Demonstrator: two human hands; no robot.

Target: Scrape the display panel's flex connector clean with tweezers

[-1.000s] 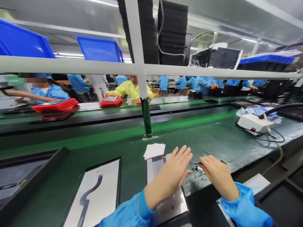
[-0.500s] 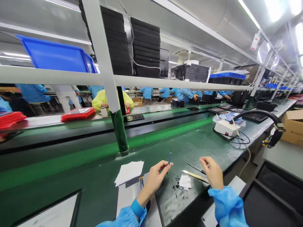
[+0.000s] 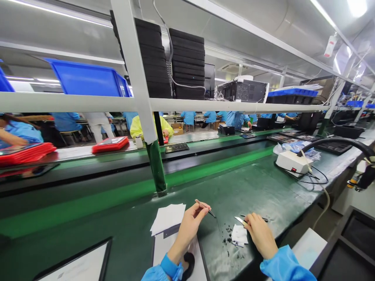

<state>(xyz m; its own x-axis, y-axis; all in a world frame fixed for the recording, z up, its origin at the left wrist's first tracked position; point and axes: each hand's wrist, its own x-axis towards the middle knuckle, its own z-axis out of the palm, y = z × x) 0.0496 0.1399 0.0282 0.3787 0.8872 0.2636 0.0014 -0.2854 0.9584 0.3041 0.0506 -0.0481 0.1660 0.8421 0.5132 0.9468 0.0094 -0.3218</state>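
Observation:
My left hand [image 3: 191,220] is pinched round slim tweezers [image 3: 210,212], whose dark tip points right and down just above the green mat. To the right, my right hand [image 3: 260,234] has its fingers closed on the pale yellow handle of a craft knife [image 3: 240,221], the blade pointing left. Just below the blade lies a small pad of folded white paper [image 3: 239,234], with black crumbs [image 3: 227,230] scattered beside it. A thin dark tool [image 3: 264,219] lies partly behind my right hand. Under my left forearm is a flat, light-coloured panel [image 3: 166,249].
White sheets [image 3: 168,217] lie left of my left hand, and a black-framed panel [image 3: 79,263] is at the lower left. A green-wrapped post [image 3: 156,168] rises ahead. A white box with a black hose [image 3: 293,162] stands at the right. Black trays [image 3: 348,249] sit at the lower right.
My right hand has come down and taken hold of the craft knife, which lay on the mat. The tool in my left hand has tipped from upright to pointing right. The view has shifted.

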